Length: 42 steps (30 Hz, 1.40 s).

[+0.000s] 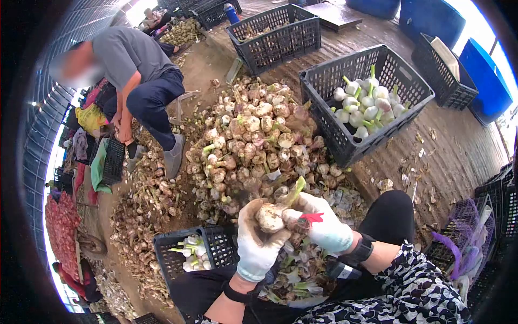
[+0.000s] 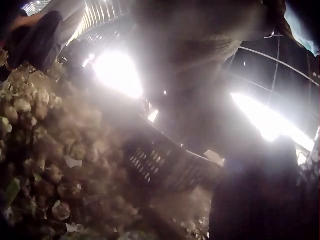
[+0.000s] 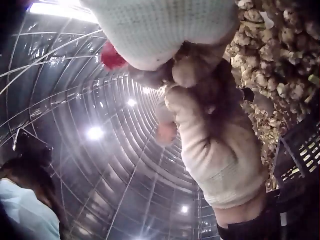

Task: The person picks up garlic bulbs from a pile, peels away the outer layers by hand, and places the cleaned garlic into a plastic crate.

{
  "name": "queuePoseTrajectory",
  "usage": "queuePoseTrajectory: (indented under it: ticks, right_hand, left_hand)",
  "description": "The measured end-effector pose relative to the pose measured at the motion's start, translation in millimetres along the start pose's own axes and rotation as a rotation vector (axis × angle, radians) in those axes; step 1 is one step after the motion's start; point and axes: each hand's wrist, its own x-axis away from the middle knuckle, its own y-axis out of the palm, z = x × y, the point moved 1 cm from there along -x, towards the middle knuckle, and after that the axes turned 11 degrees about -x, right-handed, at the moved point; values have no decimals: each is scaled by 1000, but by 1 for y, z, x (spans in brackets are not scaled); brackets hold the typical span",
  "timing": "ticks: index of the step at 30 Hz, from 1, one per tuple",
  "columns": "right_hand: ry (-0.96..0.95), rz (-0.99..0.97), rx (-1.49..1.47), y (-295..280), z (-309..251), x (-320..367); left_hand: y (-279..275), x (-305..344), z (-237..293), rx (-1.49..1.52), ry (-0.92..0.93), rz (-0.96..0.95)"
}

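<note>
In the head view a garlic bulb (image 1: 270,217) with a green stem (image 1: 296,192) is held between both gloved hands. The left hand (image 1: 258,237) curls its fingers round the bulb from the left. At the right, the right hand (image 1: 324,224) pinches by the stem, a piece of red material (image 1: 312,217) at its fingers. The right wrist view shows the left hand (image 3: 215,145) below the right hand (image 3: 165,30), with the bulb (image 3: 192,70) between them. The left wrist view is dim and blurred. Behind the hands lies a heap of garlic (image 1: 253,129).
A black crate (image 1: 345,137) with cleaned garlic stands at the upper right, a smaller crate (image 1: 220,245) by the left knee. Stems and peelings (image 1: 294,270) lie between the legs. Another person (image 1: 143,70) sits at the upper left. Blue tubs (image 1: 483,75) stand at the far right.
</note>
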Motion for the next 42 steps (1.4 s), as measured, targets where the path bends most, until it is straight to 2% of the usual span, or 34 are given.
queuePoseTrajectory:
  ticks: [2,3,4,6,7,8,10,13,17,19,20,22,23,24,26,27,28,30,31,33,34,36,37,38,40,41,42]
  right_hand:
    - [-79,-27,0,-4,1,0]
    - [-18,-69,16,-12,1,0]
    - [43,-111,33,-16,1,1]
    - [-11,-39,-55,-10,1,-1]
    - [-7,3,7,-5,-3,-1]
    - [-5,46,68,-2,-5,0]
    - [-2,30,55,-3,-4,0]
    - [-116,-61,149,1,-14,2]
    - [-97,-42,101,-1,-4,-1]
    - [24,29,111,-4,-1,3]
    - [27,29,109,-4,2,3]
    - [-56,35,468,-6,9,1]
    - [-60,-14,499,-11,16,-3]
    - [-66,-16,500,-7,16,-2]
    - [79,-38,-110,1,17,0]
    - [142,-28,-5,-6,20,-2]
    - [92,-8,-40,-11,31,-4]
    - [-23,-24,-131,-18,37,-9]
    - [-26,-22,-131,-19,35,-8]
    - [16,103,401,-18,29,-3]
    - [18,104,400,-14,26,-1]
    - [-412,89,457,-3,15,4]
    - [-539,50,592,-8,19,3]
    - [-539,49,594,-11,18,5]
    - [-264,-89,74,-14,16,10]
    - [-186,-142,-84,-12,13,13]
    - [-187,-141,-83,-14,14,14]
  left_hand:
    - [0,0,3,-122,163,-17]
    - [-1,-3,0,-305,356,17]
    - [-1,-2,-2,-303,357,17]
    - [3,1,-2,-283,342,41]
    - [3,3,-8,-221,224,22]
    - [2,3,-7,-222,225,22]
    - [-2,4,-3,-186,204,-31]
    - [-2,4,5,-54,161,-22]
    - [-2,5,-1,-31,142,2]
    - [0,4,11,-127,129,81]
    - [1,4,9,150,-36,51]
    - [-1,-3,-7,507,-244,-1]
    - [-2,-4,-21,694,-391,-23]
    - [-3,-5,-19,693,-385,-24]
    - [-2,-3,-15,491,-296,-64]
    - [1,2,-29,204,-77,-5]
    - [2,0,-34,269,-173,15]
    - [10,2,-22,-1,-168,82]
    - [8,2,-10,31,-140,70]
    - [2,-1,5,178,-154,56]
    - [0,-2,5,166,-162,74]
    - [-1,-3,4,155,-152,76]
    - [-1,-2,2,157,-153,76]
    - [0,-2,0,180,-159,59]
    - [-2,-2,4,204,-165,42]
    - [-4,-1,10,385,-278,8]
    - [-7,-1,13,566,-390,-26]
